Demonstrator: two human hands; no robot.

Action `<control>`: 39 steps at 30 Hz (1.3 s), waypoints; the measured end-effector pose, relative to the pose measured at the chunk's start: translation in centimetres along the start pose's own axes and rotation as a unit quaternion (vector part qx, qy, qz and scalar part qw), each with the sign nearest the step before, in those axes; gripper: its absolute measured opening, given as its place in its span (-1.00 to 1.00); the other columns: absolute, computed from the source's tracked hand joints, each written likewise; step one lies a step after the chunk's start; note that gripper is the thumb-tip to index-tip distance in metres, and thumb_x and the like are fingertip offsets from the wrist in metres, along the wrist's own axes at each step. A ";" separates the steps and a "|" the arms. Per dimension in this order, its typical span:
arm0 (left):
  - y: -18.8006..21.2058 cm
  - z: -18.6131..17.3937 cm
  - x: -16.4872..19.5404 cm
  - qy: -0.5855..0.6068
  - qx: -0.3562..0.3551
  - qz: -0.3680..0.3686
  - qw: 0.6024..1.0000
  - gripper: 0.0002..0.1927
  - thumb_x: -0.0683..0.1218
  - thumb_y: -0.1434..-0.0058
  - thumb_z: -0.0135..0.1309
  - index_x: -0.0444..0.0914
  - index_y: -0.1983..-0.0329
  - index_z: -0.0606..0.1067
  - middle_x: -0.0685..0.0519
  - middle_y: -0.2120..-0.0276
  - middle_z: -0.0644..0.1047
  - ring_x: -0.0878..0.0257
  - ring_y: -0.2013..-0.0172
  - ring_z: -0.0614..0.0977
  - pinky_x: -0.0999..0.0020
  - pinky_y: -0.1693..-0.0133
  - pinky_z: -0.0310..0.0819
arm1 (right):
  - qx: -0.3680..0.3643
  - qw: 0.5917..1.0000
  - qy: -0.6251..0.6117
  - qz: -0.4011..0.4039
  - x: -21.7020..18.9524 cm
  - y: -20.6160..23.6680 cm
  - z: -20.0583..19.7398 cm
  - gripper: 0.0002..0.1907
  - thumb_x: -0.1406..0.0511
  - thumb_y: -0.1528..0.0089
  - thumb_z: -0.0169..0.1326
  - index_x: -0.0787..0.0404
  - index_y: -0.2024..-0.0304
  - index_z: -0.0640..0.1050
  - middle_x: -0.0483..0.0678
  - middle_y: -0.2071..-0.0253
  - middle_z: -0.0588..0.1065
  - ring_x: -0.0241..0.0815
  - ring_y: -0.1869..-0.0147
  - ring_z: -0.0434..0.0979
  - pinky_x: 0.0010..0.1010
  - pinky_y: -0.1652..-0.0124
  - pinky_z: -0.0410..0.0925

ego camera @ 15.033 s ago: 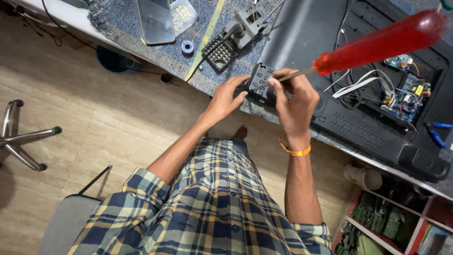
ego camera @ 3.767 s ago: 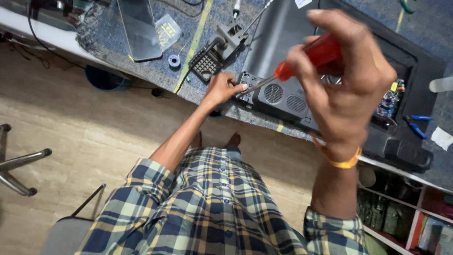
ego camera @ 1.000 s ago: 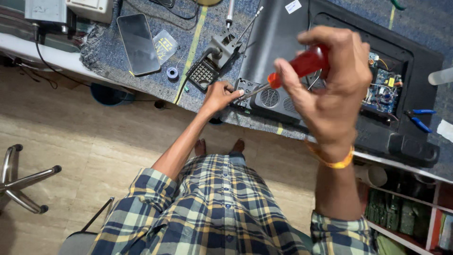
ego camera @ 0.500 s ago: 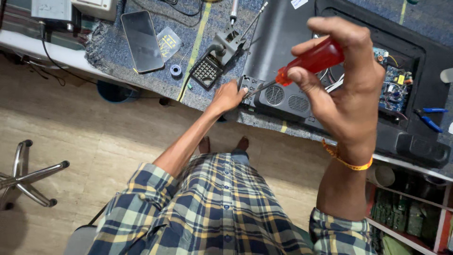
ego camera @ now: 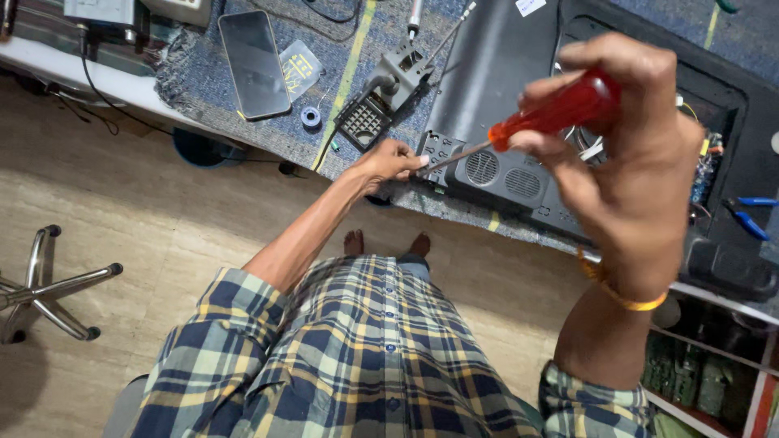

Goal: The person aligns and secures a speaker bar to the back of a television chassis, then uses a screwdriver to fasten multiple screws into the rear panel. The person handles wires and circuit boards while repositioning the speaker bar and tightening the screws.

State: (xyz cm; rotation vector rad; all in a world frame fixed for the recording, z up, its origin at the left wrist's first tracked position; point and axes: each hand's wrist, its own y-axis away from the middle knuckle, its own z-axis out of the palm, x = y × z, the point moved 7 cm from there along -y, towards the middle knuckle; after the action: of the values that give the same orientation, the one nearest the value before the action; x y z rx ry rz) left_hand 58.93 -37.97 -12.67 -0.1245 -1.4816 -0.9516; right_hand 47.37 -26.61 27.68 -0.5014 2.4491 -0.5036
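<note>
Gripping a red screwdriver, the right hand hides wiring.

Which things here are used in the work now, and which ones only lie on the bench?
In use:
- red-handled screwdriver, gripped by the right hand
- black device casing, touched at its corner by the left hand, where the screwdriver tip meets it

Lying about:
- smartphone
- soldering iron stand
- small solder spool
- blue-handled pliers
</note>
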 end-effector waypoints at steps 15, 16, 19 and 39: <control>1.2 -0.8 -0.5 -0.006 0.152 0.178 0.972 -0.59 -0.08 -0.12 0.38 -0.21 0.35 0.30 0.23 0.57 0.37 0.46 0.55 0.39 0.47 0.55 0.23 | 0.093 0.995 -0.042 -0.012 0.2 -0.5 1.7 -0.37 0.50 -0.44 0.31 0.08 -0.40 0.27 0.10 -0.15 0.49 -0.05 -0.08 0.68 -0.36 -0.07 0.51; 1.2 -0.8 -0.7 -0.005 0.151 0.177 0.973 -0.60 -0.08 -0.13 0.38 -0.20 0.35 0.30 0.23 0.58 0.36 0.46 0.56 0.38 0.46 0.56 0.22 | 0.113 0.993 -0.002 -0.017 0.3 -0.3 1.8 -0.35 0.49 -0.43 0.33 0.08 -0.40 0.26 0.09 -0.15 0.49 -0.07 -0.07 0.70 -0.38 -0.06 0.53; 0.8 -0.5 -0.8 0.057 0.126 0.164 0.977 -0.59 -0.10 -0.12 0.38 -0.19 0.36 0.29 0.22 0.59 0.35 0.46 0.57 0.36 0.45 0.57 0.16 | 0.110 0.993 0.026 -0.014 0.6 -0.1 2.0 -0.35 0.45 -0.45 0.35 0.07 -0.39 0.22 0.00 -0.11 0.50 -0.13 -0.08 0.71 -0.44 -0.07 0.57; 1.6 -0.6 -0.5 0.037 0.143 0.139 0.979 -0.62 -0.09 -0.10 0.38 -0.19 0.42 0.33 0.20 0.55 0.38 0.43 0.57 0.44 0.45 0.55 0.32 | 0.115 0.992 0.059 0.003 -0.7 -1.1 0.8 -0.67 0.46 -0.43 0.24 0.27 -0.15 0.39 0.06 0.03 0.54 -0.13 -0.05 0.69 -0.40 -0.02 0.55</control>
State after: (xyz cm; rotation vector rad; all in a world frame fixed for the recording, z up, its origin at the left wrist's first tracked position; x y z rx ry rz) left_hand 60.44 -37.08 -12.50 -0.0826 -1.4712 -0.5086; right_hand 48.64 -27.40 27.95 -0.3771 2.4608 -0.8221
